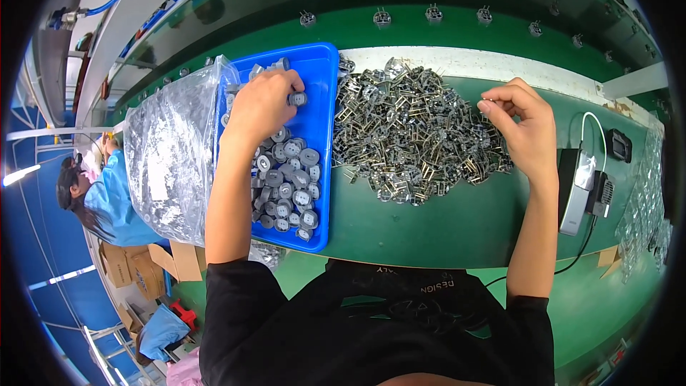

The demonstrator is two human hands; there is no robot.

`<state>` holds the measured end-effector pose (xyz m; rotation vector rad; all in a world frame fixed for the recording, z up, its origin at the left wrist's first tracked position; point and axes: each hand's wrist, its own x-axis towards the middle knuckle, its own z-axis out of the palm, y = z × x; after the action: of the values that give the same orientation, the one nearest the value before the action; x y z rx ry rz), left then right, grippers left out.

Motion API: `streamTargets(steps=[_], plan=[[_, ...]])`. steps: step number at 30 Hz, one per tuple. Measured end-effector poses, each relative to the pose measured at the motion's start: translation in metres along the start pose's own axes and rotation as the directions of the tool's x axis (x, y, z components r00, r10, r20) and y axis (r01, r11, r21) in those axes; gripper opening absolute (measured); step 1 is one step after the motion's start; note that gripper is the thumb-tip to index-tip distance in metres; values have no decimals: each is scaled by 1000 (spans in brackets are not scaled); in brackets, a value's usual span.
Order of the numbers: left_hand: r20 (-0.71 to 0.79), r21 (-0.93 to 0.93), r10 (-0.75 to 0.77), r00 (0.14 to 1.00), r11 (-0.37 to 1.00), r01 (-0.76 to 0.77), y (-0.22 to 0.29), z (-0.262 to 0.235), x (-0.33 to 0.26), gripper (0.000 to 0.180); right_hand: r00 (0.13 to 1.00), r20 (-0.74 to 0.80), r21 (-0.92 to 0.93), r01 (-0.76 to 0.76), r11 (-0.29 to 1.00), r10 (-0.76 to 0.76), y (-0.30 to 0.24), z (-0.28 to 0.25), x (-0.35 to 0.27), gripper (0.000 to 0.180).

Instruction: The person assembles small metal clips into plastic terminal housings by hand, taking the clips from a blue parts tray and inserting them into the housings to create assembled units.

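Observation:
My left hand (261, 106) reaches over the blue tray (324, 143), its fingers curled round a grey round plastic part (296, 99). Many similar grey parts (286, 189) lie heaped in the tray below my wrist, and a few more show beyond my knuckles. My right hand (525, 118) hovers at the right edge of a large pile of small metal-pronged parts (414, 132). Its thumb and forefinger are pinched together; whatever may be between them is too small to make out.
A clear plastic bag (171, 150) lies left of the tray. Right of my right arm are a power bank (575, 200), a black adapter with cables (602, 193) and bubble wrap (643, 200). Single parts stand along a green strip (407, 28) at the back. Another person (107, 189) sits at far left.

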<state>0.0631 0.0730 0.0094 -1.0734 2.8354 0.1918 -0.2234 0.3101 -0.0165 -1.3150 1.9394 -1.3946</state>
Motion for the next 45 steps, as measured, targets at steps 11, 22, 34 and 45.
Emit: streamTargets(steps=[11, 22, 34, 45], plan=[[-217, -426, 148, 965, 875, -230, 88, -20, -13, 34, 956, -59, 126, 293, 948, -288, -25, 30, -17, 13], [-99, -702, 223, 970, 675, -227, 138, -17, -24, 35, 910, -83, 15, 409, 912, -406, -34, 48, -24, 15], [57, -961, 135, 989, 276, 18, 123, -1, -12, 24, 872, -28, -23, 488, 873, -488, -23, 56, -26, 37], [-223, -782, -275, 935, 624, -3, -16, -14, 117, 27, 996, 30, -668, -38, 743, 78, -13, -29, -14, 13]])
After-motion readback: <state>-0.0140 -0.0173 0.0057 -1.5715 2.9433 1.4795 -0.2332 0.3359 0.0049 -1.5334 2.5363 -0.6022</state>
